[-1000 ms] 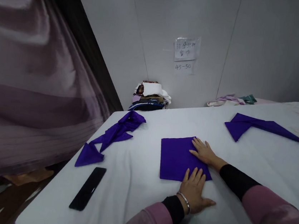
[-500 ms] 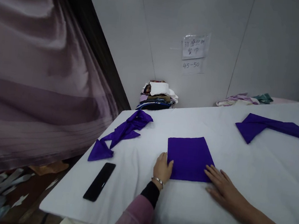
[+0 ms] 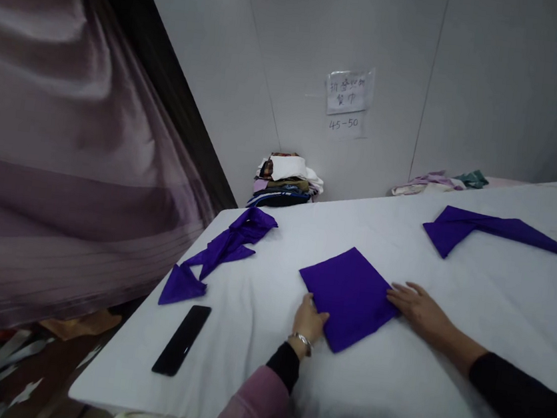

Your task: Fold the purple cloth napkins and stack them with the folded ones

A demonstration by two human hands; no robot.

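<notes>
Now purple cloth (image 3: 350, 294) between left hand (image 3: 309, 320) at near-left edge, grip unclear, and right hand (image 3: 420, 310), fingers outstretched, at right corner.

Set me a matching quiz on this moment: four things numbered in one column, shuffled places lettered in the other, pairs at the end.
Things
1. Square purple cloth
2. Black phone
3. Paper sign
4. Stack of cloths

Places
A. Fixed to the grey wall
B. Beyond the far edge of the white-covered table
C. At the left hand and the right hand
D. Lying near the table's left edge

Right pairs
1-C
2-D
3-A
4-B
</notes>
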